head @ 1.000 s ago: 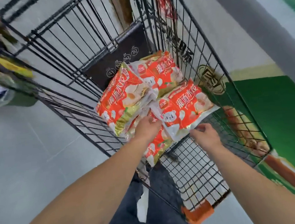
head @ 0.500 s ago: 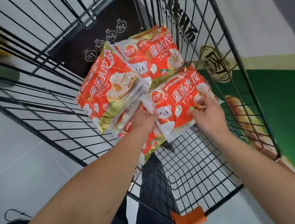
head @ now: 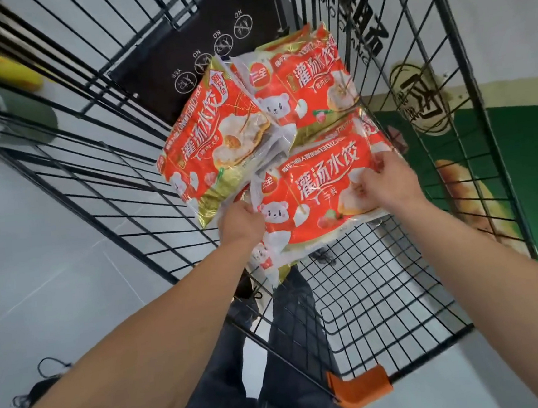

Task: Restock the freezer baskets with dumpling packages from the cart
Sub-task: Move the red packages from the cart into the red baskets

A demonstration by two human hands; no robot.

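Inside the black wire cart [head: 384,307]: left hand [head: 241,224] gripping the left edge of the nearest dumpling package [head: 316,199], right hand [head: 386,183] pinching its right end. Under that one, a lower package [head: 268,262]; beyond the hands, two further packages [head: 213,143] [head: 306,93].

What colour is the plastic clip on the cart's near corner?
Orange; the clip shows plainly in the head view, on the black wire cart.
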